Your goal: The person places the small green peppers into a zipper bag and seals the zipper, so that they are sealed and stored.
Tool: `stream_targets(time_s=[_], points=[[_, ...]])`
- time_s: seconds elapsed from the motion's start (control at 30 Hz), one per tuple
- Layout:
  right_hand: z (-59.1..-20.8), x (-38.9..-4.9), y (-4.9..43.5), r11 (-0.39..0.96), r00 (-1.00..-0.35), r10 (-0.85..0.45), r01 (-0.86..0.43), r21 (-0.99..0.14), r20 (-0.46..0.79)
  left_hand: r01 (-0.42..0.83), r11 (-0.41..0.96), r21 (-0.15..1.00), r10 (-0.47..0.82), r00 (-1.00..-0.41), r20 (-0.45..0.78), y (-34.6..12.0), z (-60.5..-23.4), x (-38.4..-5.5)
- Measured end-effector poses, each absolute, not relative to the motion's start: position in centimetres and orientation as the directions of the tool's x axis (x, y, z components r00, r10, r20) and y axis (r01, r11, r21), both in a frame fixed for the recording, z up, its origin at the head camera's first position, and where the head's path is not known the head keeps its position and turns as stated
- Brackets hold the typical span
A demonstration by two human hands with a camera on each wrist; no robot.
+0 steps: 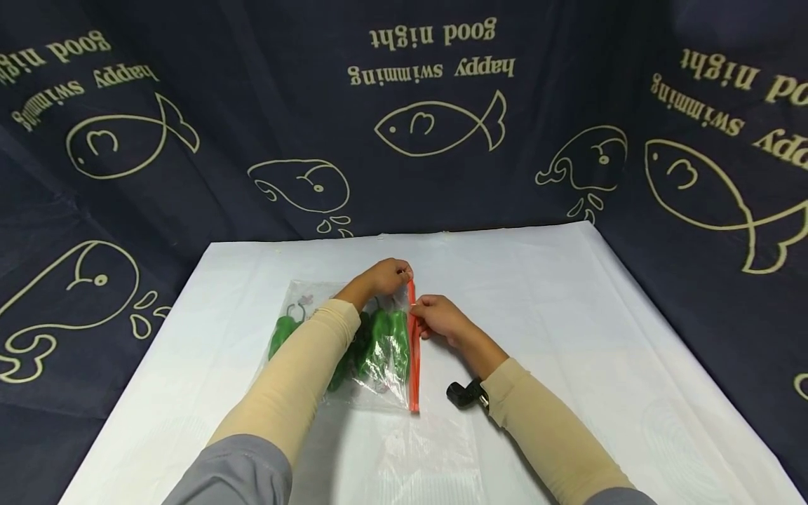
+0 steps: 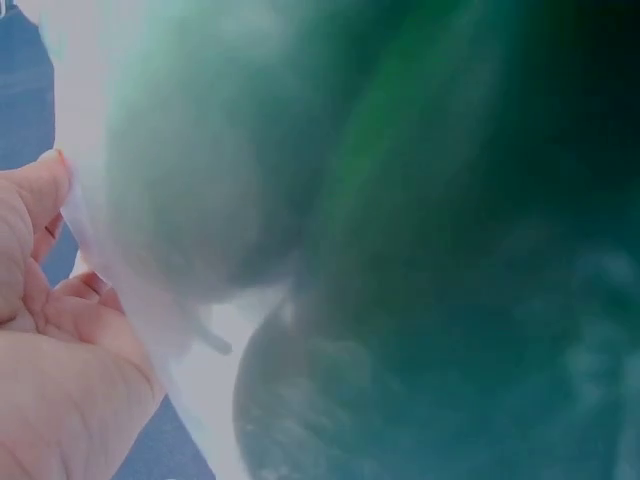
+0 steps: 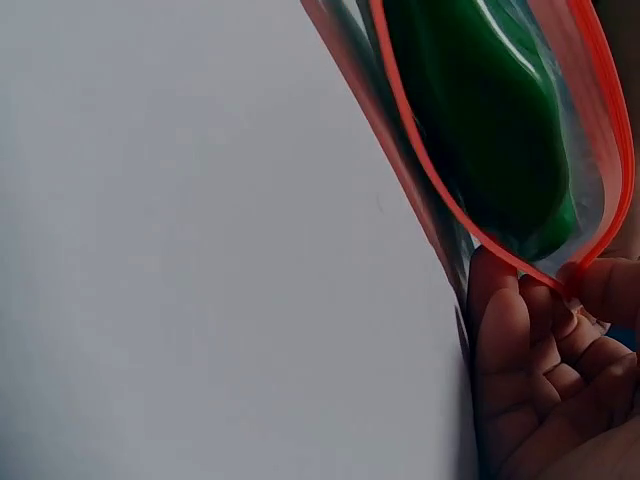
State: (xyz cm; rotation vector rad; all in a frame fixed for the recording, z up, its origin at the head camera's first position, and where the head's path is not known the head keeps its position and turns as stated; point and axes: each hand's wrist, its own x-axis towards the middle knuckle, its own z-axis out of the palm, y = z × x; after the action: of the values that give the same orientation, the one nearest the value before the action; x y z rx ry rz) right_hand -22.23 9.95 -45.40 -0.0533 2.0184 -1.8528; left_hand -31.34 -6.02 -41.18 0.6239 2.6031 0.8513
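Note:
A clear zip bag (image 1: 393, 398) with a red zip strip (image 1: 414, 379) lies on the table, with several green peppers (image 1: 381, 340) inside. At the strip's far end, my left hand (image 1: 388, 275) pinches the bag's corner. My right hand (image 1: 442, 317) pinches the red strip a little nearer to me. In the right wrist view the two red edges part around a green pepper (image 3: 490, 120) and meet at the fingertips of that hand (image 3: 550, 380). Blurred green fills most of the left wrist view, with the left hand (image 2: 70, 370) along the bag's edge.
A transparent plastic sheet or bag (image 1: 432, 456) lies flat near the front of the white table (image 1: 568, 301). Beneath my right wrist shows a small black device (image 1: 466, 394). Dark cloth (image 1: 435, 189) printed with fish and whales hangs behind and at both sides.

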Motion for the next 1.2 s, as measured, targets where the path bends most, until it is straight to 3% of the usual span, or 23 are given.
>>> stream_targets(time_s=[0.33,0.73,1.2], points=[[-45.9,-20.8,10.1,0.142,-0.921,-0.299,0.217,-0.966,-0.251,0.302,0.745,0.595,0.485,-0.857,-0.173,-5.7,-40.8,-31.3],[-45.6,-18.5,10.3,0.153,-0.896,-0.354,0.226,-0.962,-0.267,0.36,0.77,0.527,0.463,-0.883,-0.073,-5.9,-40.1,-32.2],[-45.5,-14.9,10.9,0.216,-0.823,-0.456,0.265,-0.94,-0.337,0.368,0.788,0.493,0.43,-0.903,-0.014,-6.5,-39.7,-32.7]])
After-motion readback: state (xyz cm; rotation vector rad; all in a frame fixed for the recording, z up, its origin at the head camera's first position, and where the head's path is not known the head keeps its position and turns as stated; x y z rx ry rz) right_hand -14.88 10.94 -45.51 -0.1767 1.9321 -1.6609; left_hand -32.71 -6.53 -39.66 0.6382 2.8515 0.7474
